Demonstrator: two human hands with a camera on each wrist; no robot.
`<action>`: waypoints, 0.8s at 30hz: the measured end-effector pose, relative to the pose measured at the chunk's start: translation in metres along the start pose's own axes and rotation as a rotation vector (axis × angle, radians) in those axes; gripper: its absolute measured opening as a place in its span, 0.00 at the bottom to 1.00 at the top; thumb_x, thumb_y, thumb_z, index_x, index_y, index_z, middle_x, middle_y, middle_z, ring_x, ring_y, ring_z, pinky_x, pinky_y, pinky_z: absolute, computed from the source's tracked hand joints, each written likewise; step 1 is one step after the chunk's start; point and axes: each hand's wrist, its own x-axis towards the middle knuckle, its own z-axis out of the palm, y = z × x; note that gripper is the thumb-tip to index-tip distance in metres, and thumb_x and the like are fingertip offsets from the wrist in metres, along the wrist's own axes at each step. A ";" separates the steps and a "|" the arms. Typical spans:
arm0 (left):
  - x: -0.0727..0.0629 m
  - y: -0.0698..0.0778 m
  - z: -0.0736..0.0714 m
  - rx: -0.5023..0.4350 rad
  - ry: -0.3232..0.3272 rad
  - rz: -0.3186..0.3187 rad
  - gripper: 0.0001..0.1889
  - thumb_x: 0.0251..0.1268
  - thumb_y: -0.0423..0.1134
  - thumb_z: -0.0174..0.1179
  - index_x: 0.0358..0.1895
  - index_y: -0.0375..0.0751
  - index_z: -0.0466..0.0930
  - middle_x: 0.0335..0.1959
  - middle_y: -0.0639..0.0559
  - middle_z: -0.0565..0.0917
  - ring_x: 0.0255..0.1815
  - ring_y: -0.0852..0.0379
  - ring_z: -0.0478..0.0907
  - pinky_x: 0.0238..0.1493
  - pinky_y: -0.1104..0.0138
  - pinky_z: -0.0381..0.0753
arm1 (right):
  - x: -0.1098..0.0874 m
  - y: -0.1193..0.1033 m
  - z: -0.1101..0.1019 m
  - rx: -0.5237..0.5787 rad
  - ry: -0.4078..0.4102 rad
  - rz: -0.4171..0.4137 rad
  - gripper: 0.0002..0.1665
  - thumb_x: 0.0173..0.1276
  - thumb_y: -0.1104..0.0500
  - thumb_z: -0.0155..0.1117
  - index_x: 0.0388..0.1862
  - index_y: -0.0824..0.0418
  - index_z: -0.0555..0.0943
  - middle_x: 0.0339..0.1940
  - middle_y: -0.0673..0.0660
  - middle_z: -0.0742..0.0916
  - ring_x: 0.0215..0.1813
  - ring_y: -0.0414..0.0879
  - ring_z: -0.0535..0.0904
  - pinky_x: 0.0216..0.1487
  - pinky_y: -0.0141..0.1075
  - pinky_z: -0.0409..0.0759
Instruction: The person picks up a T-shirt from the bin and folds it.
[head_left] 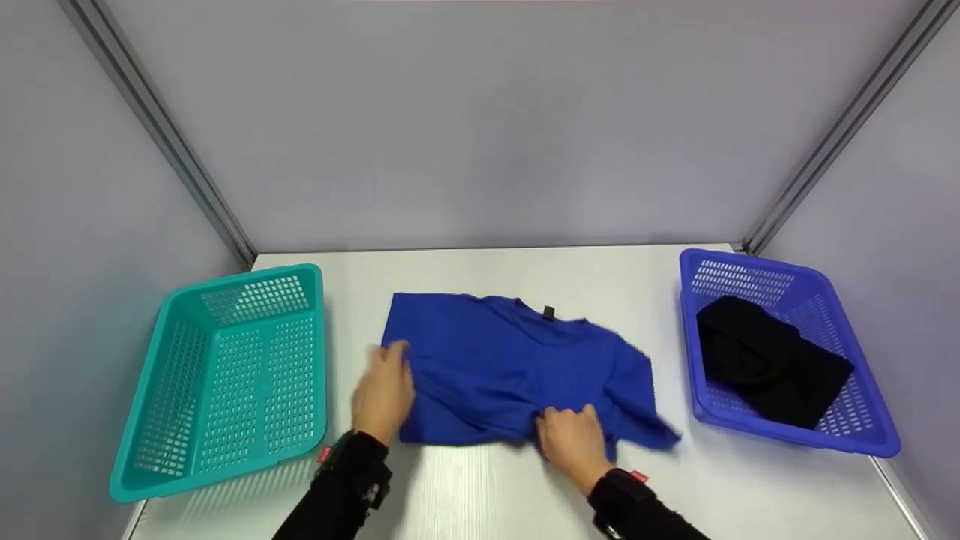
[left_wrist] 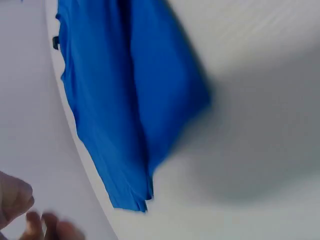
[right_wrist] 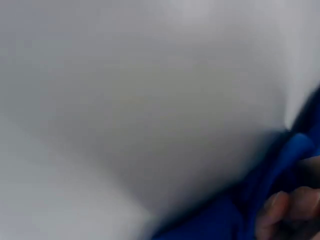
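A blue T-shirt (head_left: 480, 352) with a small dark neck label lies on the white table, collar toward the back wall, its lower part folded and rumpled. My right hand (head_left: 571, 442) grips the cloth at the shirt's near edge; in the right wrist view the curled fingers (right_wrist: 287, 207) bunch the fabric. My left hand (head_left: 384, 391), slightly blurred, hovers by the shirt's left edge. The left wrist view shows its thumb and fingertips apart, holding nothing, away from the shirt (left_wrist: 110, 100).
An empty teal basket (head_left: 319, 375) stands on the left of the table. At the right is a purple-blue basket (head_left: 697, 375) with black cloth (head_left: 765, 360) in it. Grey panels (head_left: 495, 135) wall the back and both sides.
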 end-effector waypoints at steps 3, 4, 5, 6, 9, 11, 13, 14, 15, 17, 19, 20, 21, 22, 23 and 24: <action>-0.016 0.016 0.015 -0.032 -0.206 0.063 0.13 0.76 0.38 0.59 0.58 0.39 0.82 0.47 0.38 0.87 0.40 0.37 0.86 0.37 0.44 0.84 | 0.010 -0.020 -0.008 0.467 -0.199 0.054 0.19 0.75 0.57 0.62 0.26 0.69 0.81 0.24 0.63 0.87 0.29 0.61 0.86 0.35 0.50 0.81; -0.021 0.020 0.020 -0.053 -0.284 0.081 0.15 0.76 0.40 0.59 0.60 0.39 0.81 0.50 0.36 0.87 0.46 0.36 0.86 0.43 0.42 0.84 | 0.013 -0.024 -0.011 0.672 -0.287 0.061 0.18 0.77 0.58 0.60 0.34 0.72 0.84 0.29 0.65 0.89 0.34 0.61 0.88 0.38 0.49 0.84; -0.026 0.023 0.026 -0.073 -0.351 0.100 0.18 0.76 0.42 0.59 0.63 0.38 0.80 0.54 0.34 0.85 0.51 0.33 0.85 0.48 0.40 0.83 | 0.016 -0.025 -0.014 0.859 -0.370 0.062 0.17 0.79 0.59 0.58 0.42 0.74 0.85 0.34 0.65 0.90 0.39 0.62 0.89 0.42 0.48 0.86; -0.030 0.024 0.031 -0.088 -0.407 0.114 0.22 0.76 0.43 0.59 0.67 0.37 0.77 0.59 0.32 0.82 0.57 0.32 0.82 0.53 0.39 0.81 | 0.018 -0.025 -0.017 1.013 -0.438 0.050 0.17 0.80 0.62 0.55 0.51 0.75 0.84 0.39 0.66 0.90 0.43 0.61 0.89 0.48 0.47 0.87; -0.037 0.019 0.044 -0.045 -0.463 0.173 0.27 0.73 0.41 0.63 0.72 0.39 0.73 0.67 0.29 0.75 0.67 0.27 0.73 0.61 0.36 0.76 | 0.023 -0.015 -0.021 1.142 -0.472 -0.062 0.21 0.81 0.67 0.52 0.68 0.72 0.77 0.55 0.68 0.88 0.56 0.63 0.86 0.58 0.51 0.84; -0.040 0.009 0.052 0.045 -0.411 0.227 0.26 0.69 0.37 0.66 0.69 0.42 0.76 0.68 0.29 0.74 0.69 0.25 0.71 0.58 0.36 0.79 | 0.024 -0.002 -0.021 0.895 -0.380 -0.183 0.21 0.79 0.68 0.52 0.66 0.69 0.80 0.60 0.65 0.87 0.63 0.62 0.83 0.64 0.56 0.79; -0.039 -0.001 0.058 0.140 -0.325 0.268 0.21 0.67 0.31 0.65 0.62 0.45 0.78 0.66 0.30 0.75 0.68 0.24 0.71 0.51 0.36 0.82 | 0.022 0.015 -0.020 0.612 -0.348 -0.233 0.22 0.77 0.66 0.54 0.67 0.64 0.81 0.67 0.63 0.83 0.71 0.65 0.75 0.71 0.64 0.68; -0.038 -0.005 0.060 0.175 -0.280 0.280 0.19 0.66 0.28 0.64 0.59 0.45 0.79 0.65 0.31 0.76 0.67 0.23 0.72 0.48 0.36 0.83 | 0.019 0.024 -0.019 0.478 -0.361 -0.247 0.24 0.77 0.63 0.56 0.69 0.61 0.80 0.72 0.62 0.80 0.76 0.66 0.69 0.73 0.68 0.62; -0.036 -0.009 0.062 0.198 -0.241 0.285 0.18 0.65 0.25 0.62 0.56 0.45 0.78 0.64 0.31 0.77 0.66 0.24 0.73 0.45 0.36 0.84 | 0.016 0.032 -0.018 0.387 -0.400 -0.247 0.26 0.77 0.60 0.57 0.72 0.58 0.78 0.77 0.62 0.75 0.79 0.69 0.63 0.74 0.72 0.56; -0.032 -0.014 0.063 0.217 -0.191 0.285 0.18 0.63 0.21 0.59 0.52 0.44 0.78 0.63 0.30 0.77 0.64 0.23 0.74 0.44 0.36 0.84 | 0.009 0.045 -0.015 0.269 -0.461 -0.206 0.30 0.79 0.52 0.58 0.77 0.53 0.73 0.82 0.63 0.67 0.81 0.74 0.53 0.73 0.76 0.50; -0.026 -0.015 0.064 0.219 -0.171 0.310 0.20 0.60 0.21 0.60 0.53 0.44 0.78 0.64 0.30 0.76 0.64 0.21 0.72 0.49 0.35 0.82 | 0.003 0.051 -0.010 0.188 -0.459 -0.130 0.33 0.80 0.45 0.57 0.80 0.48 0.69 0.84 0.64 0.63 0.81 0.77 0.50 0.73 0.76 0.51; -0.024 -0.013 0.065 0.219 -0.177 0.335 0.23 0.58 0.20 0.61 0.56 0.44 0.79 0.66 0.30 0.74 0.66 0.20 0.71 0.54 0.34 0.80 | 0.001 0.051 -0.008 0.150 -0.420 -0.088 0.33 0.81 0.43 0.55 0.80 0.48 0.69 0.83 0.66 0.63 0.80 0.78 0.52 0.73 0.75 0.53; -0.023 -0.010 0.066 0.223 -0.194 0.370 0.27 0.55 0.20 0.63 0.59 0.46 0.79 0.69 0.31 0.72 0.67 0.20 0.69 0.58 0.33 0.77 | -0.001 0.051 -0.006 0.111 -0.377 -0.041 0.33 0.81 0.42 0.54 0.80 0.47 0.69 0.82 0.68 0.64 0.79 0.80 0.54 0.72 0.73 0.57; -0.023 -0.005 0.068 0.229 -0.214 0.418 0.31 0.53 0.21 0.65 0.62 0.48 0.79 0.72 0.31 0.70 0.69 0.19 0.67 0.62 0.32 0.74 | -0.002 0.049 -0.003 0.064 -0.327 0.005 0.32 0.81 0.42 0.54 0.80 0.47 0.70 0.81 0.70 0.66 0.77 0.81 0.57 0.71 0.73 0.61; -0.023 0.000 0.071 0.241 -0.240 0.475 0.35 0.50 0.23 0.68 0.65 0.50 0.79 0.74 0.32 0.68 0.70 0.19 0.65 0.65 0.32 0.71 | -0.002 0.047 -0.001 0.013 -0.280 0.053 0.31 0.81 0.42 0.54 0.79 0.47 0.70 0.79 0.72 0.67 0.74 0.83 0.60 0.69 0.72 0.65; -0.024 0.006 0.075 0.252 -0.267 0.538 0.38 0.48 0.25 0.70 0.68 0.52 0.78 0.76 0.33 0.66 0.72 0.19 0.63 0.67 0.32 0.69 | -0.002 0.045 0.001 -0.039 -0.243 0.103 0.31 0.82 0.42 0.53 0.79 0.47 0.70 0.77 0.74 0.69 0.72 0.84 0.63 0.67 0.71 0.68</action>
